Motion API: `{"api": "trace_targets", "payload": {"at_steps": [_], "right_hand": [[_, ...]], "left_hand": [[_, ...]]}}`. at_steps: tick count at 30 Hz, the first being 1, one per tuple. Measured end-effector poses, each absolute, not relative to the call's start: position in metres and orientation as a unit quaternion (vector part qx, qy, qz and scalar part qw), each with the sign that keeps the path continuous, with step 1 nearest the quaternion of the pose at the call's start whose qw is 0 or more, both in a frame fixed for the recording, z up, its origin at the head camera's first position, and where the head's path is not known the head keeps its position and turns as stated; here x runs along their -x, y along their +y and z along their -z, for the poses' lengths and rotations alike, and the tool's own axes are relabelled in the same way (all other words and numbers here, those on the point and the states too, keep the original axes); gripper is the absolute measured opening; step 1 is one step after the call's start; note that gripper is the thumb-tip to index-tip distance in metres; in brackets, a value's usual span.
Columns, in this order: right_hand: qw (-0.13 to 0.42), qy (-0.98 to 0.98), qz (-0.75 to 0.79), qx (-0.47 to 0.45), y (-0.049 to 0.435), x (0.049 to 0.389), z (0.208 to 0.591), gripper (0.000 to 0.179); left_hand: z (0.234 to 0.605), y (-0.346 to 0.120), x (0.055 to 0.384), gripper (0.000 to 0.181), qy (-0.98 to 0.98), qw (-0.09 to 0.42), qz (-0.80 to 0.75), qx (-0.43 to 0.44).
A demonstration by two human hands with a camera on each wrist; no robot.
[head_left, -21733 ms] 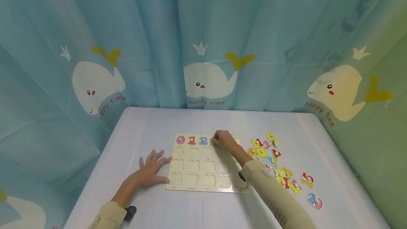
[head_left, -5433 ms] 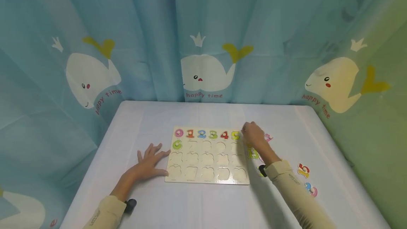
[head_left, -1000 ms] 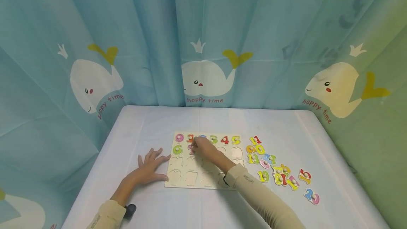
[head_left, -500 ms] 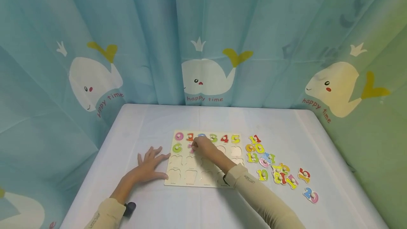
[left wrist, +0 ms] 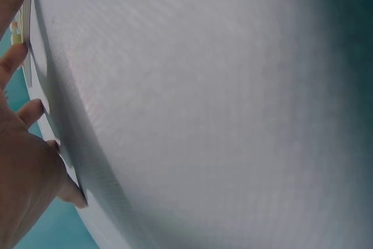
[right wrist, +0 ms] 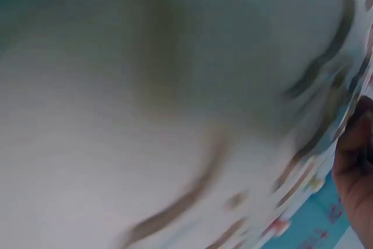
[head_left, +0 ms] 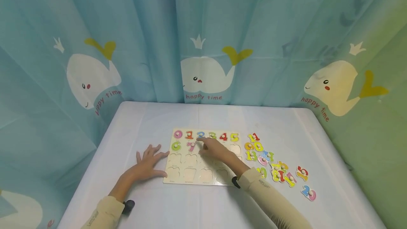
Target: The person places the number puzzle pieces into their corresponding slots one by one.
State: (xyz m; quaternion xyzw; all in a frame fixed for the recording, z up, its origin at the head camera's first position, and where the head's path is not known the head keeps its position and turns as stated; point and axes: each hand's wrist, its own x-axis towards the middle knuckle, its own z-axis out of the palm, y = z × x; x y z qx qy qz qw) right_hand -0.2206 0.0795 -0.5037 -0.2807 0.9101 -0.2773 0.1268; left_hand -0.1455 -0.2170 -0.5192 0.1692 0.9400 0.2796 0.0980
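Observation:
A pale wooden number puzzle board lies on the table. Knobbed numbers 0 to 5 fill its top row, with the green 6 and the pink 7 in the second row. My left hand rests beside the board, fingers spread, index finger and thumb at its left edge; the left wrist view shows this hand on the white tabletop. Just right of the 7, my right hand hovers over the board, index finger extended near the blue 2, nothing held. It covers some of the second-row recesses.
Loose knobbed number pieces lie right of the board, among them the 11, the 13, the 15 and the 20. Some overlap in a heap. A blue curtain with whale prints hangs behind the table.
The pink 7, pinched by my right hand over the second row a second ago, now lies in its recess. My right hand has let go and shifted right. The left hand stays at the board's edge.

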Motion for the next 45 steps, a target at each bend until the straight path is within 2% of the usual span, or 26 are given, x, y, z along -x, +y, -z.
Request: {"api": "trace_targets", "payload": {"at_steps": [2,5,7,9,11,14,17,20,22,26,32,36,45], "right_hand": [[0.087,0.922,0.274,0.261,0.094,0.219,0.504,0.029],[0.000,0.941,0.264,0.214,0.120,0.217,0.503,0.011],[-0.048,0.952,0.254,0.165,0.140,0.218,0.500,0.009],[-0.068,0.961,0.243,0.112,0.162,0.219,0.494,0.010],[-0.054,0.972,0.223,0.061,0.183,0.220,0.488,0.012],[0.018,0.980,0.198,0.009,0.213,0.219,0.481,0.017],[0.093,0.979,0.182,0.013,0.237,0.218,0.482,0.018],[0.128,0.973,0.190,0.040,0.250,0.219,0.488,0.017],[0.129,0.970,0.201,0.054,0.254,0.219,0.491,0.015],[0.114,0.972,0.202,0.028,0.255,0.218,0.494,0.015],[0.063,0.974,0.218,0.010,0.251,0.217,0.489,0.015],[0.037,0.966,0.253,0.037,0.237,0.217,0.487,0.015],[0.029,0.941,0.312,0.124,0.186,0.215,0.500,0.006]], "left_hand": [[0.519,-0.217,0.146,0.082,0.940,0.096,-0.278,-0.170],[0.519,-0.217,0.147,0.082,0.940,0.096,-0.277,-0.172],[0.519,-0.217,0.147,0.082,0.940,0.097,-0.279,-0.172],[0.520,-0.218,0.147,0.082,0.940,0.096,-0.280,-0.172],[0.521,-0.218,0.147,0.082,0.940,0.095,-0.278,-0.171],[0.522,-0.218,0.147,0.082,0.941,0.095,-0.276,-0.172],[0.522,-0.219,0.148,0.083,0.942,0.098,-0.272,-0.171],[0.522,-0.220,0.149,0.084,0.942,0.098,-0.273,-0.171],[0.523,-0.220,0.149,0.083,0.941,0.097,-0.275,-0.171],[0.526,-0.220,0.149,0.082,0.940,0.098,-0.278,-0.170],[0.527,-0.218,0.146,0.083,0.940,0.098,-0.280,-0.168],[0.526,-0.218,0.144,0.084,0.941,0.095,-0.278,-0.167],[0.524,-0.219,0.147,0.083,0.940,0.093,-0.280,-0.173]]}}
